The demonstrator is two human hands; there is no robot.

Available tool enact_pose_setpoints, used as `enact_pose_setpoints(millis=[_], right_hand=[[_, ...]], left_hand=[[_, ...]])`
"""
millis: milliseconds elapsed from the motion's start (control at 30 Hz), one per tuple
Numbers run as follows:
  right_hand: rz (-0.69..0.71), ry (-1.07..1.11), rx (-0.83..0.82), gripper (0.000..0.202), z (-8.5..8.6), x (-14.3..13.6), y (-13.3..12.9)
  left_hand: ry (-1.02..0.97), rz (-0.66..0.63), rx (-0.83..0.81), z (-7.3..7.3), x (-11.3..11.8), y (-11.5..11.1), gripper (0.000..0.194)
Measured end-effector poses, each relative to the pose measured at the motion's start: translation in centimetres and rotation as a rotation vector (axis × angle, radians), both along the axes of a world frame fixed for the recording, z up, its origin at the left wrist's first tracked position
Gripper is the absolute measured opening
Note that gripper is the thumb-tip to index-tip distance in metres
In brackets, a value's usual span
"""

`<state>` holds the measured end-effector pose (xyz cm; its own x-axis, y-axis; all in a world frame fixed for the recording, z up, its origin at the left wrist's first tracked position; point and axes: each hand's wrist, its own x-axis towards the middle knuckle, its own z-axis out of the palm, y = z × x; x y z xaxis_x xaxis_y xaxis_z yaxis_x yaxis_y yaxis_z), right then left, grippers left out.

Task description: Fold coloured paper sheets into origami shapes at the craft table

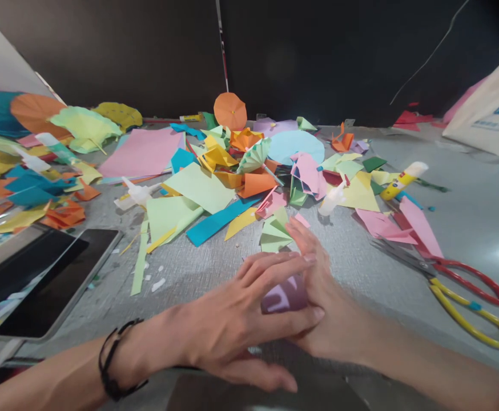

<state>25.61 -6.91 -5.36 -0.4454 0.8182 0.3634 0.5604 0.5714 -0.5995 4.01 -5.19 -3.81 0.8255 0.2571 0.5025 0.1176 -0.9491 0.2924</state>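
In the head view my left hand (236, 314) reaches across with its fingers spread. Its fingertips touch the palm side of my right hand (320, 302), whose fingers are stretched out and pointing away from me. Behind the gap between my left fingers shows a purple piece (281, 295), apparently paper, crossed by finger shadows. Most of it is hidden, so I cannot tell whether either hand grips it. Just beyond the fingertips lies a pleated light-green paper (275, 233). A black cord bracelet (115, 362) circles my left wrist.
Scissors (433, 268) with red and yellow handles lie at right, beside pink paper strips and a yellow glue stick (403, 180). White glue bottles (136, 193) sit among coloured papers. A phone (59, 282) with a cable lies at left. Paper umbrellas (230, 111) stand near the dark back wall.
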Motion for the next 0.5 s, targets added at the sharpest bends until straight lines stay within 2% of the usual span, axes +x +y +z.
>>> enact_pose_setpoints(millis=[267, 400, 500], right_hand=[[0.033, -0.039, -0.116, 0.137, -0.1, 0.1, -0.2], [0.038, -0.036, -0.152, 0.138, 0.4, 0.1, -0.4], [0.042, -0.028, -0.1, 0.135, 0.7, 0.0, -0.5]], left_hand=[[0.01, -0.098, -0.262, 1.1, 0.2, 0.5, 0.069], [-0.009, -0.116, -0.281, 1.1, 0.1, 0.6, 0.064], [-0.011, -0.111, -0.248, 1.0, 0.1, 0.5, 0.059]])
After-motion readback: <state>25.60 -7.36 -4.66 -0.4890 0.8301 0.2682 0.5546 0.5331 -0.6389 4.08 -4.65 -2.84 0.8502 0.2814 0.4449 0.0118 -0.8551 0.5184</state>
